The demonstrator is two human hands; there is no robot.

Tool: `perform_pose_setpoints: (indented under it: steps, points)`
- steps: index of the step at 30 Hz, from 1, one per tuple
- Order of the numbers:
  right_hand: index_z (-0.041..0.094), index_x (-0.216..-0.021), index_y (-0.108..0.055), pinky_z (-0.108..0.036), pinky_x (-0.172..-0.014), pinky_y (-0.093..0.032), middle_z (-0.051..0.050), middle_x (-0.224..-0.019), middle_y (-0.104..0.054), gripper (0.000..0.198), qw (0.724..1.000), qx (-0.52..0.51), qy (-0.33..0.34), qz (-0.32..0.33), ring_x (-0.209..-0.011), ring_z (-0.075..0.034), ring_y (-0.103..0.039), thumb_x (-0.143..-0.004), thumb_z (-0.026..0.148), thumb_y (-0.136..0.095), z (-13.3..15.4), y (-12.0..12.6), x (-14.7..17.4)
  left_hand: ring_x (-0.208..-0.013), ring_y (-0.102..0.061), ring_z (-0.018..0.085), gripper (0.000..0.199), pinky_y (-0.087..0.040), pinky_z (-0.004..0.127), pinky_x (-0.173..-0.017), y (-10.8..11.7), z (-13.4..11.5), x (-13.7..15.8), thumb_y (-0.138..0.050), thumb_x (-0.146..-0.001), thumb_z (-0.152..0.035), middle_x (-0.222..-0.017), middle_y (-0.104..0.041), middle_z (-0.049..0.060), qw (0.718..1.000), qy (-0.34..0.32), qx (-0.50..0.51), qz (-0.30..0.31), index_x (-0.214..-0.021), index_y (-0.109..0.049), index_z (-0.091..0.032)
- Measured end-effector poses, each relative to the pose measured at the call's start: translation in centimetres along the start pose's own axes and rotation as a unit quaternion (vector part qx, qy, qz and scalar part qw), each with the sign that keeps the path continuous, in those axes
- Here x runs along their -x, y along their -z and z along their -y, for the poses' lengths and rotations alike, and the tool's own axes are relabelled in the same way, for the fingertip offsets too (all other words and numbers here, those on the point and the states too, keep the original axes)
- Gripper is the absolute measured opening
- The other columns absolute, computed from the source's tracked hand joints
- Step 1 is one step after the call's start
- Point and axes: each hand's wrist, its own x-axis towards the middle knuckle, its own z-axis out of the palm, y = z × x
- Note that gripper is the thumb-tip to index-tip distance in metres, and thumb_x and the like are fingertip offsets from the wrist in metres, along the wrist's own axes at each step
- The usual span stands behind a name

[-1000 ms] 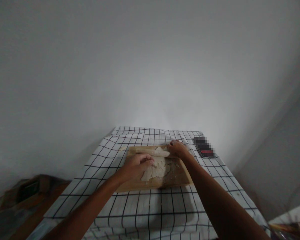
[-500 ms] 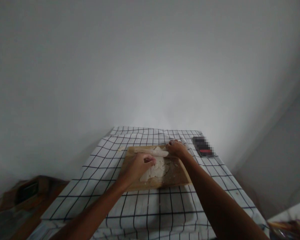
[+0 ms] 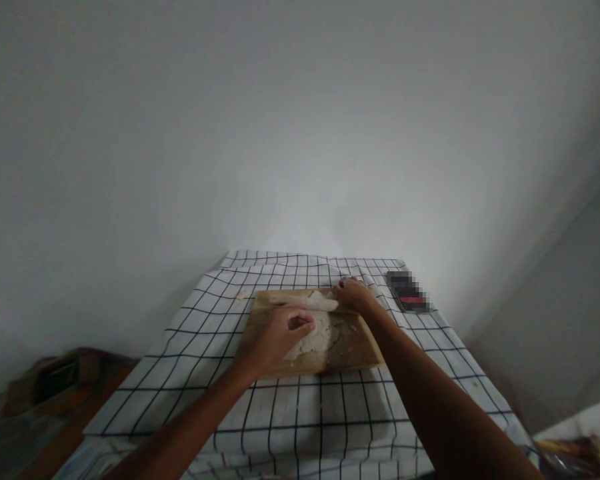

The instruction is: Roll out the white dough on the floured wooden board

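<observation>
A wooden board (image 3: 350, 353) carries a thin, ragged sheet of pale dough (image 3: 323, 333) with cracked edges. Across its far part lies a flour-dusted rolling pin (image 3: 315, 303). My left hand (image 3: 285, 328) is over the left part of the dough, just nearer than the pin, its thumb and fingertips pinched together. What they hold, if anything, is too small to make out. At the far right corner of the board, by the pin's right end, my right hand (image 3: 353, 294) has its fingers curled closed. Whatever is inside them is hidden, though something pale shows at the fingers.
A white cloth with black grid lines (image 3: 200, 360) covers the table. To the right of the board lies a dark flat object (image 3: 407, 293), partly pixelated. A small pale scrap (image 3: 241, 295) is left of the board. An open cardboard box (image 3: 55, 383) sits low at left; a wall stands behind.
My left hand has shifted slightly to the right over the dough, still pinched. My right hand stays by the pin's end. The view has tilted very slightly.
</observation>
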Motion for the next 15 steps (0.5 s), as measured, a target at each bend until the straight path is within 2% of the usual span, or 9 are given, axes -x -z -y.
perform_pose_setpoints:
  steps: [4, 9, 13, 15]
  points:
    - [0.023, -0.127, -0.064, -0.050, -0.100, -0.046, -0.015, -0.142, -0.057, 0.045, 1.000, -0.013, -0.018, -0.008, -0.129, -0.033, -0.054, -0.099, 0.046, -0.036, 0.1, 0.1, 0.2, -0.083, -0.067, 0.019, 0.023, -0.050, 0.029, -0.073, -0.8, 0.8, -0.9, -0.067, -0.084, -0.038, -0.089, -0.073, 0.005, 1.000, 0.007, -0.011, -0.008, -0.094, -0.072, -0.018]
    - [0.024, -0.127, -0.064, -0.050, -0.100, -0.046, -0.014, -0.141, -0.058, 0.045, 1.000, -0.003, -0.022, -0.011, -0.128, -0.033, -0.055, -0.100, 0.046, -0.036, 0.1, 0.1, 0.4, -0.080, -0.066, 0.018, 0.022, -0.048, 0.028, -0.069, -0.6, 1.0, -1.3, -0.064, -0.084, -0.036, -0.086, -0.073, 0.005, 0.999, 0.020, -0.039, 0.025, -0.091, -0.073, -0.018]
    - [0.023, -0.129, -0.064, -0.045, -0.099, -0.047, -0.014, -0.141, -0.058, 0.046, 1.000, 0.024, -0.013, -0.010, -0.127, -0.030, -0.057, -0.102, 0.044, -0.033, 0.1, 0.2, 0.4, -0.076, -0.066, 0.018, 0.020, -0.046, 0.026, -0.064, 0.2, -0.3, -2.1, -0.064, -0.081, -0.033, -0.084, -0.074, 0.005, 0.993, 0.046, -0.095, 0.043, -0.091, -0.074, -0.018]
    - [0.023, -0.129, -0.064, -0.043, -0.100, -0.047, -0.013, -0.139, -0.060, 0.046, 0.999, 0.031, -0.008, -0.008, -0.127, -0.029, -0.057, -0.103, 0.045, -0.033, 0.2, 0.4, 0.6, -0.073, -0.066, 0.018, 0.018, -0.045, 0.026, -0.062, 0.8, -1.6, -3.2, -0.067, -0.077, -0.029, -0.081, -0.074, 0.005, 0.982, 0.073, -0.150, 0.085, -0.087, -0.075, -0.017]
